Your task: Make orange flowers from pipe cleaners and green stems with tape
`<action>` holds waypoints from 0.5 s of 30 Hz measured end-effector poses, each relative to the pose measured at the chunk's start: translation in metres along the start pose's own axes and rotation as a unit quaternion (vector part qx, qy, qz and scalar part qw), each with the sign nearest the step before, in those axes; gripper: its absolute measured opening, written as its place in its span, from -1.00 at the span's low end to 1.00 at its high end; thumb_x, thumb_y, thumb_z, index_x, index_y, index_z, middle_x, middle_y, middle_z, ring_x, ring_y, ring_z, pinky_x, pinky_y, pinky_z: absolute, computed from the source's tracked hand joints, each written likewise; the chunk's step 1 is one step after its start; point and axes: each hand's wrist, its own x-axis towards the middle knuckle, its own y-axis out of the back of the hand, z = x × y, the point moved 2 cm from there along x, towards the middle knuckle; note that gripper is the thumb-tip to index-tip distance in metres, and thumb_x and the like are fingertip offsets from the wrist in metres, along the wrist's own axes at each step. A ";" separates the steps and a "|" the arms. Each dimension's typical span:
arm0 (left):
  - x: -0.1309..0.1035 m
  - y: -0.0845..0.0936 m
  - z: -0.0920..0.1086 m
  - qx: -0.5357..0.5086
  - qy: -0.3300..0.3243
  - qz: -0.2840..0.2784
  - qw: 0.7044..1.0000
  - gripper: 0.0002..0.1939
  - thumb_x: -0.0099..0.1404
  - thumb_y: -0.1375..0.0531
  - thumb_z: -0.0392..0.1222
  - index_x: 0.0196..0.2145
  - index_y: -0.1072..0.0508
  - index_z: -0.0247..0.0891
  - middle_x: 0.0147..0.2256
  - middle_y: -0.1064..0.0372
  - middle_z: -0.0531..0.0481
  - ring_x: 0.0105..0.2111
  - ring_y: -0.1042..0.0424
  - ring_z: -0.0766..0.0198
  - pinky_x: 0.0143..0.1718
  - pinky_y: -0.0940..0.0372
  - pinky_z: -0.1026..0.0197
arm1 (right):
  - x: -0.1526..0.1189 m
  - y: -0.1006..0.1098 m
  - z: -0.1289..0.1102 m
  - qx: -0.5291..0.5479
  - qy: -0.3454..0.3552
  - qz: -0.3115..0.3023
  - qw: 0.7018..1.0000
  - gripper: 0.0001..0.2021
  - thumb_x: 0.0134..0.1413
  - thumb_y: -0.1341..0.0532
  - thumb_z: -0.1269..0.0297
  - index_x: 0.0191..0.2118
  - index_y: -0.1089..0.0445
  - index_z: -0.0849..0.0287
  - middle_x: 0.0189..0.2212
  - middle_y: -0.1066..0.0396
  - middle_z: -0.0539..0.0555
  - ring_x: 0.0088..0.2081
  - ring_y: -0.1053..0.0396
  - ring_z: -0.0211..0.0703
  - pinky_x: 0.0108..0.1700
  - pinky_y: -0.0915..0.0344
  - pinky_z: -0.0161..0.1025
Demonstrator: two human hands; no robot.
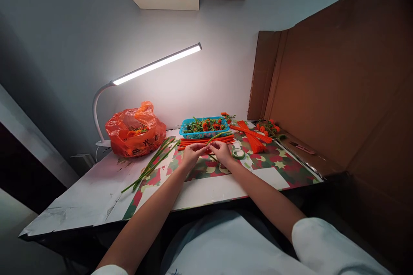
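Note:
My left hand (194, 153) and my right hand (221, 152) meet over the middle of the table, fingertips pinched together. Between them runs a thin green stem (217, 136), slanting up to the right; its lower end pokes out beneath the fingers. Both hands grip this stem, though the fingers hide its middle. A roll of green tape (238, 153) lies just right of my right hand. Behind my fingers stretches a bundle of orange-red sticks (187, 142). Several long green stems (151, 165) lie to the left of my left hand.
A blue basket (187, 133) of orange flowers stands at the back. To its left are an orange plastic bag (137, 137) and a lit lamp (158, 65). Crossed orange strips (253, 137) and more flowers (269, 128) lie rightward, beside a cardboard wall (332, 77).

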 end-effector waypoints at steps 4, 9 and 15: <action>0.002 0.003 -0.004 0.057 -0.027 -0.002 0.998 -0.72 -0.07 -0.37 -0.06 -0.41 -0.55 -0.29 -0.41 -0.52 -0.09 -0.38 -0.48 0.16 -0.30 -0.36 0.18 | 0.002 0.002 0.003 -0.019 -0.005 -0.010 1.000 -0.68 -0.21 -0.31 0.04 -0.44 -0.47 0.24 -0.50 -0.47 0.10 -0.42 -0.41 -0.13 -0.33 -0.33 -0.21; 0.002 0.003 -0.006 0.064 -0.043 0.010 0.997 -0.71 -0.09 -0.38 -0.09 -0.40 -0.52 -0.28 -0.40 -0.49 -0.05 -0.39 -0.46 0.22 -0.34 -0.35 0.23 | 0.004 0.003 0.008 -0.041 0.007 -0.006 0.999 -0.70 -0.19 -0.29 0.05 -0.45 -0.46 0.23 -0.52 -0.45 0.07 -0.45 -0.37 -0.19 -0.36 -0.29 -0.26; 0.001 0.000 -0.006 0.029 0.016 -0.006 0.999 -0.61 -0.14 -0.40 -0.04 -0.37 -0.48 -0.32 -0.40 -0.46 -0.05 -0.40 -0.44 0.23 -0.39 -0.35 0.23 | 0.005 0.002 0.007 -0.021 -0.001 -0.008 1.000 -0.68 -0.21 -0.29 0.02 -0.46 -0.42 0.23 -0.54 -0.42 0.02 -0.46 -0.32 -0.25 -0.38 -0.25 -0.31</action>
